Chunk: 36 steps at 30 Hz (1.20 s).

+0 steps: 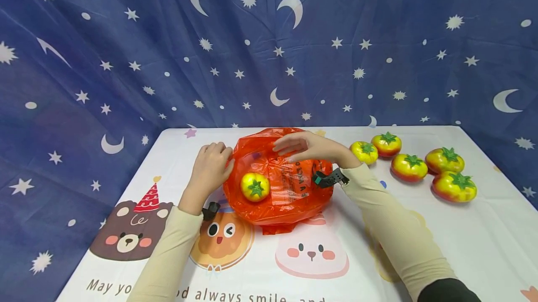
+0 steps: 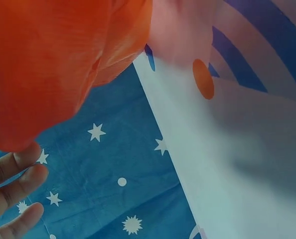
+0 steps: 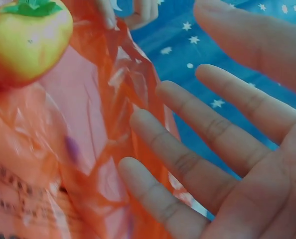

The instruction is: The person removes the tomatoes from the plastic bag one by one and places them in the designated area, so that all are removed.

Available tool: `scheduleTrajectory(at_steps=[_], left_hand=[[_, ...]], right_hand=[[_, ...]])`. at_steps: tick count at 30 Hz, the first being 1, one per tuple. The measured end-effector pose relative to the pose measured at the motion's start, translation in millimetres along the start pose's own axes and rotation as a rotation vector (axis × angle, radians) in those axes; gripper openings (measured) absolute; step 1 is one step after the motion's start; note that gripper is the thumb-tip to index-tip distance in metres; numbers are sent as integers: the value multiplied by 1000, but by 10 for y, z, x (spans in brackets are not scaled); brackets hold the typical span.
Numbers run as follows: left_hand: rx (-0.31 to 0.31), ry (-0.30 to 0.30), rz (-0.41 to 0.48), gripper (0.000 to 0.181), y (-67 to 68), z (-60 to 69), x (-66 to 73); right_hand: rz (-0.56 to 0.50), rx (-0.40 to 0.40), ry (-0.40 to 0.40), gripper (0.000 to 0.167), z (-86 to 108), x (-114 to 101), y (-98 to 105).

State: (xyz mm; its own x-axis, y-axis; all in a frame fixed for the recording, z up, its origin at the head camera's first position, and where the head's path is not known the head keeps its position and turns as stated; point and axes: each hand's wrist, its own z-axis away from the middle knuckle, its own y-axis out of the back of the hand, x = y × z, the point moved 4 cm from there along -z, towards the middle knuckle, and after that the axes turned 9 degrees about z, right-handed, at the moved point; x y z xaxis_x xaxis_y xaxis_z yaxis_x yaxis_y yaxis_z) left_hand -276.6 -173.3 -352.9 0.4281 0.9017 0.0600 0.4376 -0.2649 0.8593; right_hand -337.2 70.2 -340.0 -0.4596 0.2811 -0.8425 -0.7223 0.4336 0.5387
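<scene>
A red plastic bag [image 1: 290, 211] lies spread on the table with its mouth facing up. Inside it, left of the printed label, sits one glossy yellow-and-red, persimmon-like fruit [image 1: 255, 186] with a green leafy top; the right wrist view shows the same fruit [image 3: 31, 42] close up. My left hand [image 1: 212, 166] pinches the bag's left rim between thumb and fingers. Above the bag's right part hovers my right hand [image 1: 313, 148], its fingers straight and spread, with nothing in it. In the left wrist view, fingertips [image 2: 26, 181] show beside the hanging bag side [image 2: 48, 64].
Several more such fruits [image 1: 409, 167] stand in a loose group on the table's right side, beyond the right forearm. The white tablecloth [image 1: 357, 255] carries printed cartoon animals. Behind the table hangs a blue curtain [image 1: 235, 87] with moons and stars.
</scene>
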Motion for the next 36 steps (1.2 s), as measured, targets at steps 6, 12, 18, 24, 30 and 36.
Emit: scheduleTrajectory(at_steps=[6, 12, 18, 24, 30, 36], left_hand=[[14, 21, 3, 15, 10, 28, -9], [16, 51, -1, 15, 10, 47, -14], [15, 67, -9, 17, -6, 54, -27], [18, 67, -13, 17, -1, 59, -27], [25, 62, -16, 17, 0, 63, -29], [41, 54, 2, 16, -23, 62, -41]], right_hand=[[-28, -1, 3, 51, -153, 7, -143], [-44, -13, 20, 49, -282, 33, -288], [-41, -44, 31, 50, -376, 49, -414], [-44, -60, 31, 50, -461, 104, -511], [-52, -67, 42, 49, -530, 161, -575], [-41, -61, 39, 45, -576, 193, -621]])
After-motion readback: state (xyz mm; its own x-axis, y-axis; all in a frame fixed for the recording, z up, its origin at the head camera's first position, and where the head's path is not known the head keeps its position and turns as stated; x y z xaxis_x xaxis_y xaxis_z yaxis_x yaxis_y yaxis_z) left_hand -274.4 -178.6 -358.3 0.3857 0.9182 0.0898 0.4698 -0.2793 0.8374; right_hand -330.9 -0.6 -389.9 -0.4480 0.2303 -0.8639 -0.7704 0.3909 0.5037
